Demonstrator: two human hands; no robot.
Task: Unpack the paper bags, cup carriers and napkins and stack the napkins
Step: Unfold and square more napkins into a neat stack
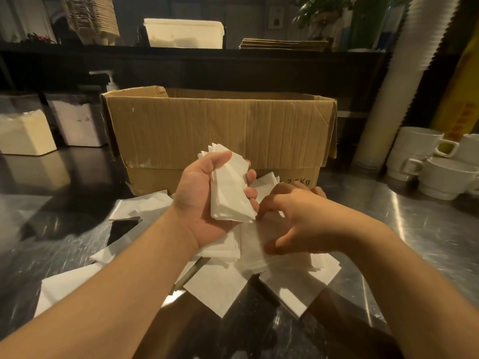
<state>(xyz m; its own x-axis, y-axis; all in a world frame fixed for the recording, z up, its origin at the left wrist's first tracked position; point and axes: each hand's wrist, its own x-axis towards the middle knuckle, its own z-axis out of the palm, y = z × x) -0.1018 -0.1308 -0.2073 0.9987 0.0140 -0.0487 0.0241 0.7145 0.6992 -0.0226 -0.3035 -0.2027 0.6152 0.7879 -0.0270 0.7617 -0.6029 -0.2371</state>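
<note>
- Head view: the left hand, palm up, grips a stack of napkins above the middle of the steel counter.
- The right hand, fingers spread and bent, touches loose napkins scattered over the counter's near middle.
- An open cardboard box stands behind them; white cups sit by the right edge.

A thick stack of white folded napkins is sitting tilted in the left hand, corners fanning out at the top. More loose napkins are lying scattered and overlapping on the bench, just in front of the open cardboard box.
</note>
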